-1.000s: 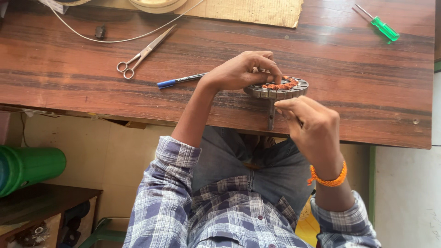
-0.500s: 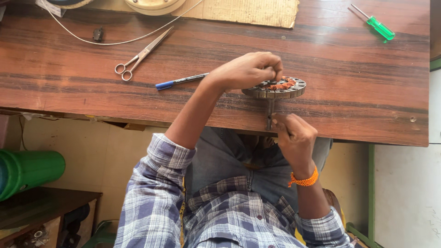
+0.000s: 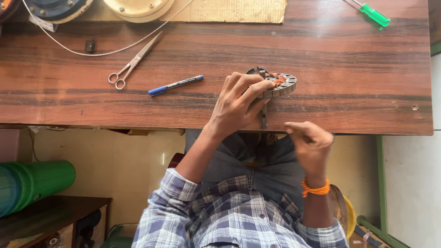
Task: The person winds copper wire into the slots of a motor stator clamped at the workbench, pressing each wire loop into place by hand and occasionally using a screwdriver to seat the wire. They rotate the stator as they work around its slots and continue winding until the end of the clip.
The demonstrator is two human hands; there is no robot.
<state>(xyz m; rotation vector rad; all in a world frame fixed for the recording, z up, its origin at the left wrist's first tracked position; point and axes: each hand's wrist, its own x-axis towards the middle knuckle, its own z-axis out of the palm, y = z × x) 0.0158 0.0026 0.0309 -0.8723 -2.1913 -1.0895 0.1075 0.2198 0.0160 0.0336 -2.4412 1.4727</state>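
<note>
Quickly: my left hand point(image 3: 236, 103) is clamped over the stator point(image 3: 278, 83), a round grey slotted ring with copper windings, fingers curled around its near rim and pressing it to the desk point(image 3: 321, 69). Stator sits near the desk's front edge, right of centre. A thin dark shaft or tool hangs down from under it past the edge; I can't tell which.

My right hand point(image 3: 310, 142) is off the desk, just below its front edge and near the stator, not touching it. Fingers are pinched together as if holding something thin. Nothing in them is visible; wire, if any, is too fine to see. An orange band point(image 3: 315, 188) is on that wrist.

Progress, judging only from this view: copper coils show in part of the ring, on the side next to my fingers, while the slots on the right arc look bare. So winding seems partly done, with much of the ring left. The hand hides the left side of the ring, so no count.

Others on the desk, all well apart from the hands: a blue marker point(image 3: 176, 85) left of my left hand, scissors point(image 3: 133, 62) further left, a green screwdriver point(image 3: 370, 13) at the far right corner, cardboard point(image 3: 239, 10) at the far edge, and a thin white cord point(image 3: 69, 46).
</note>
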